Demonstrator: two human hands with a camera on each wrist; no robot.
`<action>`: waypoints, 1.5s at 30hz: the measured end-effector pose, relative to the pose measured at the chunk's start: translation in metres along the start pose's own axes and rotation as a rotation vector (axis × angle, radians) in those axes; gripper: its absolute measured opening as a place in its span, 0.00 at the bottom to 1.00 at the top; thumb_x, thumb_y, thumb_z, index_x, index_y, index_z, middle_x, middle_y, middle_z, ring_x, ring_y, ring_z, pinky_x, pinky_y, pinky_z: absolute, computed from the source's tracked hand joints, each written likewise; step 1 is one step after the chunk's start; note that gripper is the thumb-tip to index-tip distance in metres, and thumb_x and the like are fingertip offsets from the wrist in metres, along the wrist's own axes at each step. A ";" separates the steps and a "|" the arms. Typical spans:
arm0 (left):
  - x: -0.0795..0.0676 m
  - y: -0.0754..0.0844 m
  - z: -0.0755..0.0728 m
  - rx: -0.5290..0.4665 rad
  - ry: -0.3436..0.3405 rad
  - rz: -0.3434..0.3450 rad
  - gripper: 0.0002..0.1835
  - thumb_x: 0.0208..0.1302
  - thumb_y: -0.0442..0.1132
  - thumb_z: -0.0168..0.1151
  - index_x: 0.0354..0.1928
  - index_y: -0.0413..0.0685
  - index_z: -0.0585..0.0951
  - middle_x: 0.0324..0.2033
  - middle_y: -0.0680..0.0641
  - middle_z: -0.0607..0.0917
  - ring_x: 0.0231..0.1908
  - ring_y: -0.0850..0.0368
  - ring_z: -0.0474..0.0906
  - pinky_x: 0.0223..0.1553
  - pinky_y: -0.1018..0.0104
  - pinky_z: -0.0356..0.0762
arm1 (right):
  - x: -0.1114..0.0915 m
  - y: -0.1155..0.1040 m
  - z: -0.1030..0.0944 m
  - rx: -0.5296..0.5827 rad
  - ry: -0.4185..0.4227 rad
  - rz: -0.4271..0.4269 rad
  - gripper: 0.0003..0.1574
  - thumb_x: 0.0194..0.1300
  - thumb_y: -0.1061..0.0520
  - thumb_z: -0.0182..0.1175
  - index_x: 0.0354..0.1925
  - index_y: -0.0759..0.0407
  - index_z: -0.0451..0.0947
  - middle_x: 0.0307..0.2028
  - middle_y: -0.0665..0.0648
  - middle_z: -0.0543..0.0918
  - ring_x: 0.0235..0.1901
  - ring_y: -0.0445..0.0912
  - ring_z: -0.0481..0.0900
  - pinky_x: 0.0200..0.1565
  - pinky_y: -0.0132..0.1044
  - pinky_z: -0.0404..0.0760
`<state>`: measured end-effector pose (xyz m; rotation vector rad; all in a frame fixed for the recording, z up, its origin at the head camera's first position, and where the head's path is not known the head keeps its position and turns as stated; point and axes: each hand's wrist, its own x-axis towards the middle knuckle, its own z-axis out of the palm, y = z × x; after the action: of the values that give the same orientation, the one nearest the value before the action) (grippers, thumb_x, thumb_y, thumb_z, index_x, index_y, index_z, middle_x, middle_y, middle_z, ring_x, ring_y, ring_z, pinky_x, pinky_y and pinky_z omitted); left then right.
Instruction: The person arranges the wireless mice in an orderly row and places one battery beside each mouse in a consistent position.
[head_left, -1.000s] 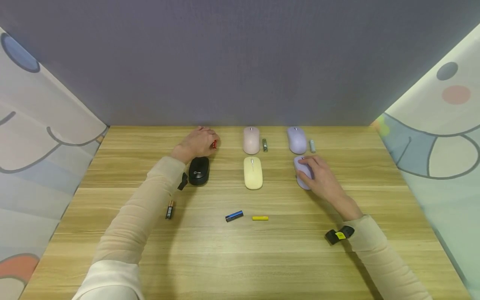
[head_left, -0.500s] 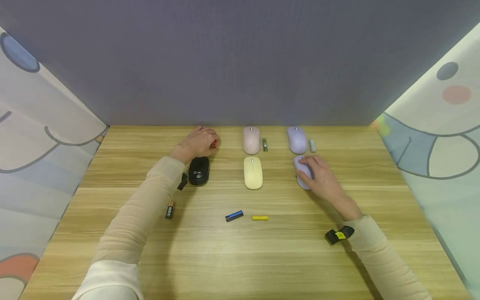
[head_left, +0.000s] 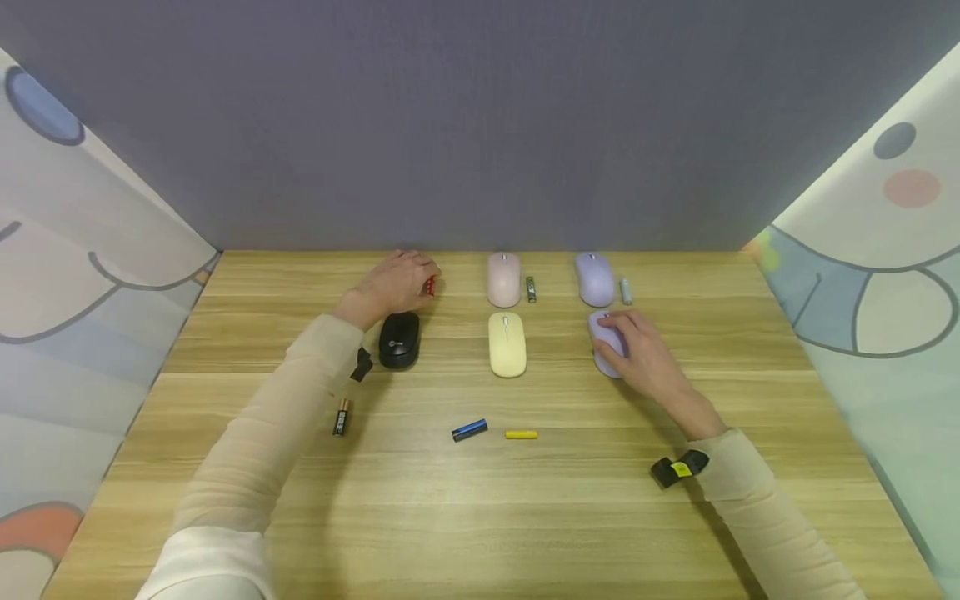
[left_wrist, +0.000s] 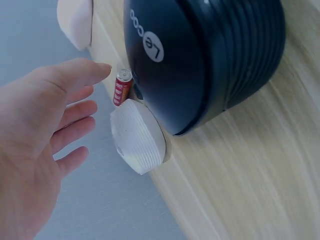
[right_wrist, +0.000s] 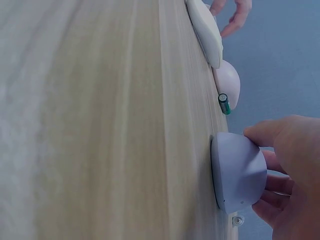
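Observation:
My left hand reaches past the black mouse, its fingers loosely bent. Close by its fingertips is a small red battery, which stands beside a white ridged mouse in the left wrist view. From the head view that white mouse is hidden under the hand. On the right, my right hand holds the nearer purple mouse on the table. Its thumb is at one side of the mouse and several fingers lie along the other, as the right wrist view shows.
In the middle stand a pink mouse with a green battery and a yellow mouse. Another purple mouse has a pale battery alongside. Nearer lie black, blue and yellow batteries.

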<state>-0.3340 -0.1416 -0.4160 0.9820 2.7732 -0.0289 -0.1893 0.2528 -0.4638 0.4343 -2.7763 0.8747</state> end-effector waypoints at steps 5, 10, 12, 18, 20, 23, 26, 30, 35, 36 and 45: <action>-0.006 0.001 0.000 -0.002 0.045 0.047 0.25 0.70 0.43 0.68 0.64 0.39 0.78 0.66 0.37 0.78 0.70 0.37 0.68 0.74 0.40 0.61 | 0.001 0.002 0.001 -0.001 -0.002 0.005 0.21 0.67 0.62 0.68 0.55 0.69 0.79 0.56 0.70 0.79 0.57 0.67 0.76 0.58 0.63 0.77; -0.014 0.001 0.000 -0.016 0.096 0.078 0.23 0.70 0.42 0.66 0.62 0.38 0.79 0.64 0.37 0.80 0.67 0.37 0.72 0.73 0.41 0.63 | 0.002 0.002 0.001 0.004 -0.011 0.017 0.21 0.68 0.61 0.68 0.56 0.69 0.79 0.56 0.71 0.78 0.58 0.67 0.75 0.59 0.64 0.76; -0.017 0.002 0.000 -0.024 0.105 0.086 0.22 0.71 0.41 0.65 0.62 0.38 0.80 0.63 0.37 0.80 0.66 0.37 0.73 0.72 0.40 0.65 | 0.002 0.001 0.001 0.001 -0.013 0.018 0.21 0.68 0.61 0.68 0.56 0.69 0.79 0.56 0.71 0.78 0.58 0.67 0.75 0.59 0.64 0.76; -0.030 0.005 0.002 -0.037 0.128 0.115 0.19 0.69 0.40 0.67 0.57 0.40 0.81 0.60 0.39 0.82 0.64 0.38 0.75 0.68 0.37 0.68 | 0.002 0.001 0.001 -0.005 -0.013 0.017 0.22 0.68 0.61 0.68 0.56 0.70 0.78 0.57 0.71 0.78 0.58 0.68 0.75 0.59 0.65 0.76; -0.034 0.005 0.002 -0.038 0.135 0.118 0.19 0.69 0.41 0.68 0.58 0.41 0.81 0.60 0.39 0.82 0.63 0.38 0.75 0.68 0.37 0.68 | 0.003 0.001 0.001 -0.006 -0.013 0.017 0.22 0.68 0.61 0.68 0.56 0.70 0.78 0.57 0.72 0.78 0.58 0.68 0.75 0.59 0.65 0.76; -0.040 0.005 0.003 -0.036 0.143 0.114 0.21 0.70 0.42 0.67 0.61 0.40 0.81 0.61 0.37 0.81 0.64 0.37 0.75 0.70 0.37 0.67 | 0.003 0.002 0.001 -0.010 -0.016 0.019 0.22 0.68 0.61 0.68 0.57 0.70 0.78 0.57 0.72 0.78 0.59 0.68 0.75 0.60 0.65 0.76; -0.045 0.008 0.003 -0.046 0.143 0.102 0.24 0.71 0.43 0.67 0.64 0.39 0.80 0.63 0.36 0.80 0.66 0.37 0.73 0.71 0.36 0.64 | 0.003 0.002 0.001 -0.011 -0.023 0.029 0.22 0.69 0.60 0.67 0.57 0.70 0.78 0.58 0.72 0.77 0.59 0.69 0.74 0.60 0.65 0.75; -0.053 0.010 0.007 -0.045 0.175 0.114 0.24 0.71 0.44 0.67 0.64 0.38 0.80 0.63 0.37 0.81 0.65 0.38 0.75 0.71 0.38 0.65 | 0.003 0.002 0.000 -0.009 -0.035 0.043 0.23 0.69 0.60 0.67 0.58 0.70 0.77 0.58 0.72 0.77 0.60 0.69 0.73 0.61 0.65 0.74; -0.063 0.013 0.011 -0.053 0.199 0.110 0.25 0.71 0.44 0.67 0.65 0.39 0.79 0.63 0.37 0.81 0.65 0.38 0.75 0.71 0.39 0.67 | 0.003 0.003 0.001 -0.010 -0.035 0.048 0.23 0.69 0.59 0.66 0.58 0.71 0.77 0.59 0.72 0.76 0.60 0.69 0.73 0.61 0.66 0.74; -0.064 0.013 0.012 -0.056 0.200 0.107 0.25 0.71 0.44 0.67 0.65 0.39 0.79 0.63 0.37 0.81 0.65 0.38 0.75 0.71 0.40 0.67 | 0.003 0.003 0.001 -0.008 -0.036 0.049 0.23 0.70 0.59 0.66 0.58 0.71 0.77 0.59 0.72 0.76 0.61 0.69 0.73 0.61 0.66 0.74; -0.077 0.016 0.019 -0.101 0.249 0.108 0.22 0.71 0.44 0.68 0.62 0.41 0.82 0.62 0.38 0.82 0.65 0.38 0.76 0.69 0.40 0.69 | 0.003 0.003 0.001 -0.010 -0.037 0.054 0.23 0.70 0.59 0.66 0.58 0.71 0.77 0.59 0.72 0.76 0.61 0.69 0.73 0.61 0.66 0.74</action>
<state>-0.2626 -0.1787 -0.4186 1.1791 2.9007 0.2637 -0.1929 0.2537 -0.4652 0.3795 -2.8373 0.8722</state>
